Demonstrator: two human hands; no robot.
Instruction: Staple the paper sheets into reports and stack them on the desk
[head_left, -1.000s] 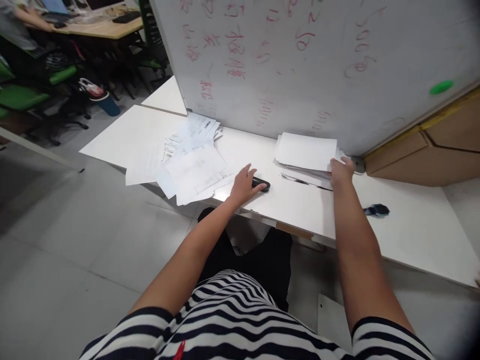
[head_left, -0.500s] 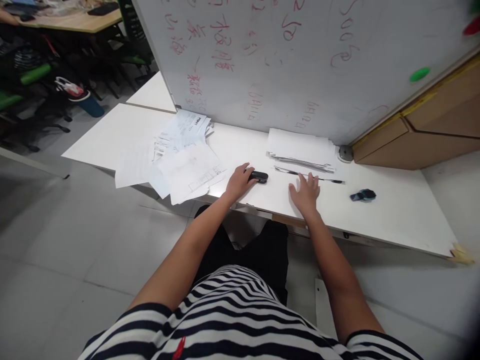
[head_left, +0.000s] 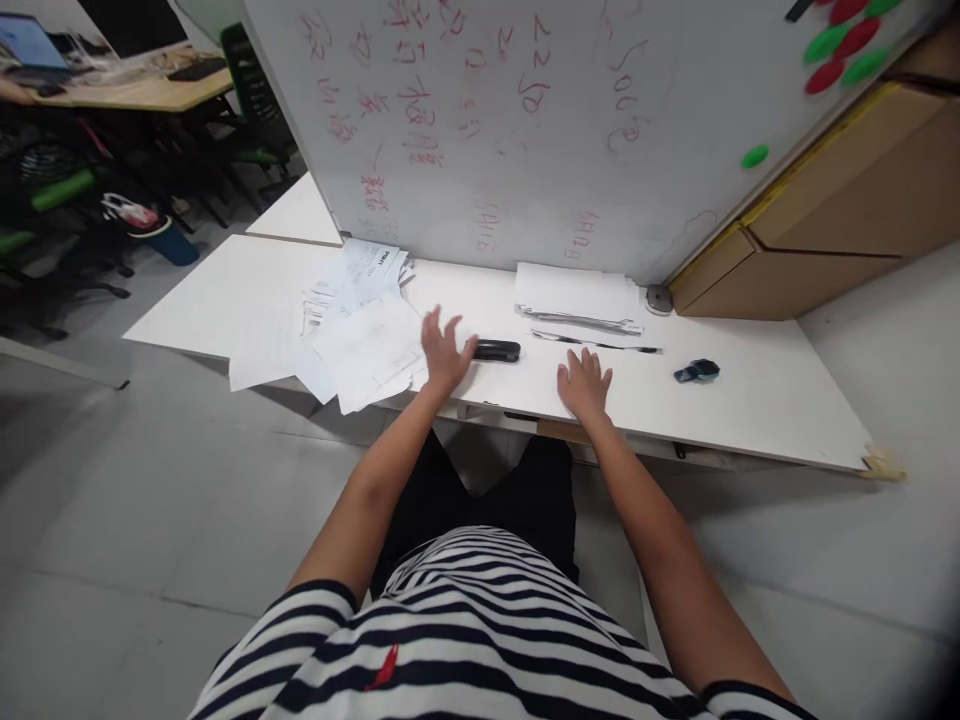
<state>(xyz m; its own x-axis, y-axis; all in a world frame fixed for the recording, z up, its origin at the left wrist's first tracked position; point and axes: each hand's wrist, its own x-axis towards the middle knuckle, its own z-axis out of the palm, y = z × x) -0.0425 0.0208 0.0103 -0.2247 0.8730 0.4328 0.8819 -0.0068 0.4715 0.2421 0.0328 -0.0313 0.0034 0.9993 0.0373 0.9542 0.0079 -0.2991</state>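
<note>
Black stapler [head_left: 499,350] lies near the front edge of the worktop [head_left: 772,400], left hand [head_left: 445,358] splayed at its end, contact unclear; right hand [head_left: 585,388] spread, gripping nothing visible; loose papers [head_left: 367,355], overhanging that edge, could slide off if brushed.

The black stapler [head_left: 501,350] looked like smooth, glossy plastic; the loose sheets [head_left: 367,350] at left and the far stack [head_left: 574,290] were matt paper. The white tabletop [head_left: 757,420] was smooth, the boxes [head_left: 832,190] at right dull cardboard.
</note>
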